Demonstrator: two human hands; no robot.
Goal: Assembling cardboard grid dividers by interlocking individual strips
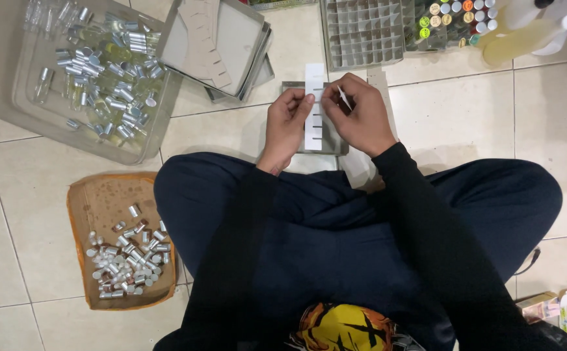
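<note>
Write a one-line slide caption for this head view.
Both hands, left hand and right hand, hold a notched white paper strip above a tiled floor.

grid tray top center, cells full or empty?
Mostly empty: the grey grid tray shows bare cells across its visible part. Only the section to its right holds vials with coloured caps. Its top edge is cut off.

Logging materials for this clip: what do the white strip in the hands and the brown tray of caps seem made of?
White strip: probably thin matte paper or card, flat with cut slits. Brown tray: likely cardboard, dull with worn edges. Caps: seemingly metal or metallised plastic, from their silver shine.
</note>
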